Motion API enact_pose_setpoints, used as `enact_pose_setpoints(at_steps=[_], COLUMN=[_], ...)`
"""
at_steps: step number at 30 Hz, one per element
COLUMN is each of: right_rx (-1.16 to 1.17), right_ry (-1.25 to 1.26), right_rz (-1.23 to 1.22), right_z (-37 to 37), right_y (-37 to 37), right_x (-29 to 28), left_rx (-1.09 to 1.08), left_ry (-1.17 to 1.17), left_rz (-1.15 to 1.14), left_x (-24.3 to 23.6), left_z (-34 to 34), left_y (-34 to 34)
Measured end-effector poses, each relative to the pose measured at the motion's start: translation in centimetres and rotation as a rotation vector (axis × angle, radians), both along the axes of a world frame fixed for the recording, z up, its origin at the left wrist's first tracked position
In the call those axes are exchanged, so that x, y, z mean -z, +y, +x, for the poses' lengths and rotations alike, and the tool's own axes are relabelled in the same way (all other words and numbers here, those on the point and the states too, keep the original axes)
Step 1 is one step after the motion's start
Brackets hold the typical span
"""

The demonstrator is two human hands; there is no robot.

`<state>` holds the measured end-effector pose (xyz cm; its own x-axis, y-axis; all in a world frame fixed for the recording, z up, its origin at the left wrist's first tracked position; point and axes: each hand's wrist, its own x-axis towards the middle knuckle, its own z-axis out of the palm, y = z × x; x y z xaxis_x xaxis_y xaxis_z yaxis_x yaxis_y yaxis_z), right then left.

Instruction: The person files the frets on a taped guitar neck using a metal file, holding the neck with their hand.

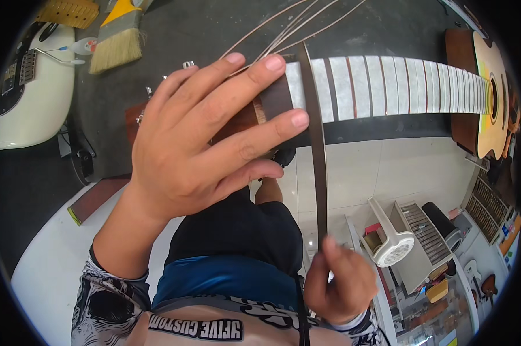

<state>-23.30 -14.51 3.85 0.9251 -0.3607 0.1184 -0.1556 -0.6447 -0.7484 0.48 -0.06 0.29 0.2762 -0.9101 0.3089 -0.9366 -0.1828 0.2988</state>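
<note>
An acoustic guitar point(478, 132) lies with its neck pointing left, its fretboard point(393, 86) covered in pale tape strips between the frets. My left hand point(191, 138) rests with spread fingers over the headstock end, the index fingertip beside a long flat metal file point(318, 167). That file lies crosswise over the first frets, its near end extending toward me. Gripping this near end is my right hand point(344, 282), thumb on top. Loose strings point(292, 29) fan out beyond my left fingers. Most of the reddish headstock point(134, 118) is hidden under my left hand.
On the dark bench point(387, 26), a white electric guitar point(47, 106) lies at left near a wide yellow-handled brush point(119, 46). A dark wooden strip point(99, 200) sits on a white surface at lower left. A white plastic appliance point(394, 245) and slotted racks stand lower right.
</note>
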Motion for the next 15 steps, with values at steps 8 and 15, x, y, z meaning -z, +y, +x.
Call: enact_pose_setpoints(at_steps=[8,15], right_rx=[0.087,0.076], right_ry=[-0.173,0.007], right_rz=[0.070,0.265], right_z=[8.7,-1.6], right_y=[-1.2,-0.7], right_x=[1.8,1.3], left_rx=[-0.006,0.021], left_ry=[-0.008,-0.004], left_rz=[-0.013,0.006], left_x=[0.0,-0.1], left_z=[0.3,0.3], left_y=[0.5,0.3])
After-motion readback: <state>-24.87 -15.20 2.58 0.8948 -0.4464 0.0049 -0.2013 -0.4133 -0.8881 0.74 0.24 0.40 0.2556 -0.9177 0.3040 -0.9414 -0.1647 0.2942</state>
